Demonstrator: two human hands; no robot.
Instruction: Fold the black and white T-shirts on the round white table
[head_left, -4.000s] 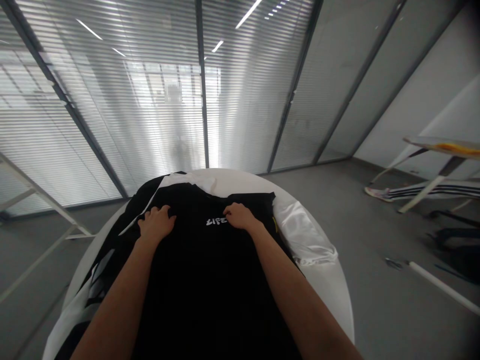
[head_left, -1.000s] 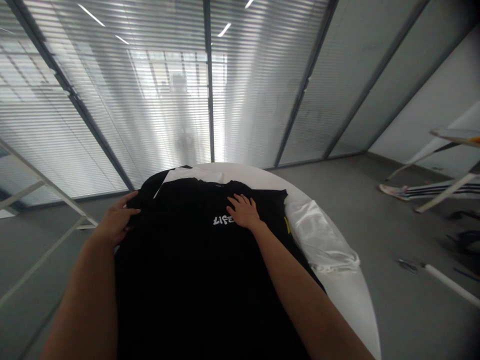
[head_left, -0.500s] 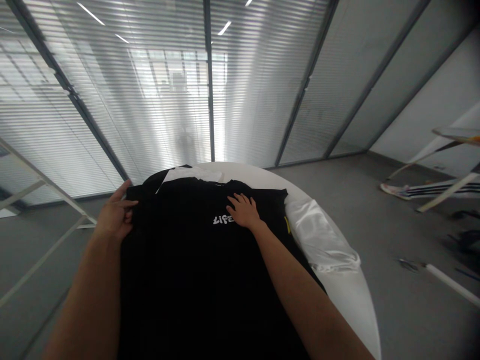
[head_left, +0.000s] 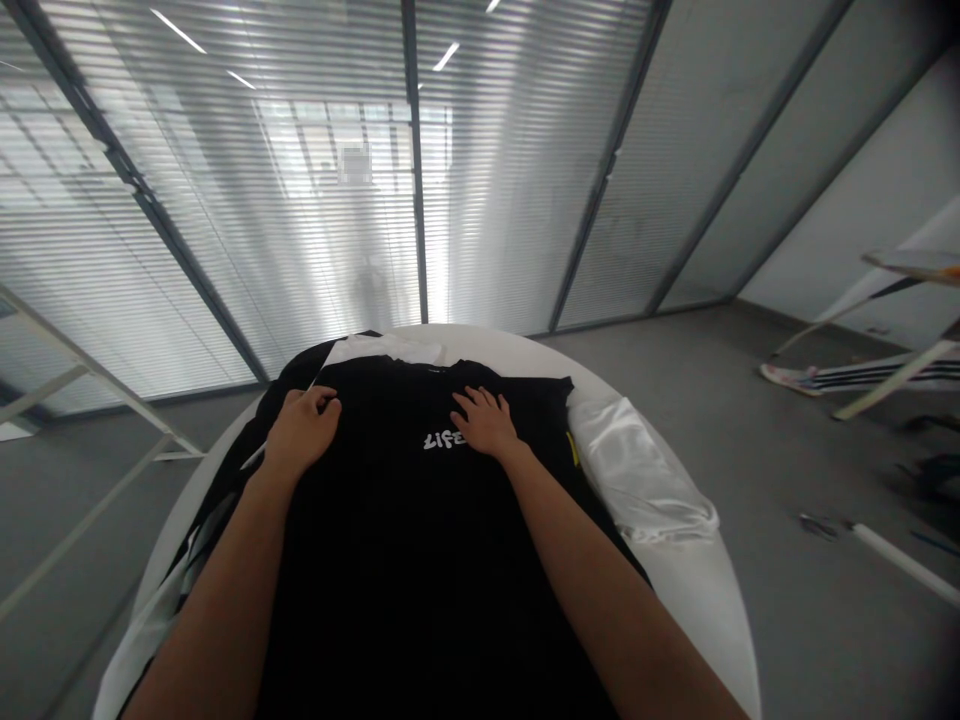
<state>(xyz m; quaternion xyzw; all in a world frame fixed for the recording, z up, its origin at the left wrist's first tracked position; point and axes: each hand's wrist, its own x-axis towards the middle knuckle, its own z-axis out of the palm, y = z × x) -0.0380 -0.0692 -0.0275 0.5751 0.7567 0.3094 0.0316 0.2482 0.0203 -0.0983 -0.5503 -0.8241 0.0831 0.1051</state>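
1. Okay, grey-framed glass partition with white slatted blinds (head_left: pixel 495 220), far side, full of glare.
2. Round white table (head_left: pixel 709 620), near centre.
3. Black fabric short-sleeved T-shirt (head_left: pixel 420 560), spread over table middle, collar toward far edge.
4. Shiny white satin-like cloth bundle (head_left: pixel 637 475), table's right side, just beside shirt.
5. Thin matte white cloth (head_left: pixel 386 348), far edge, behind collar.
6. Left hand (head_left: pixel 301 432): at shirt's far left part, fingers curled; can't tell if they pinch fabric.
7. Right hand (head_left: pixel 486 422): palm down on shirt, right of centre, fingers spread, grasping nothing.
8. White printed lettering (head_left: pixel 436 440), on shirt, partly under right hand.
9. Narrow yellow strip (head_left: pixel 574 449), shirt's right side.
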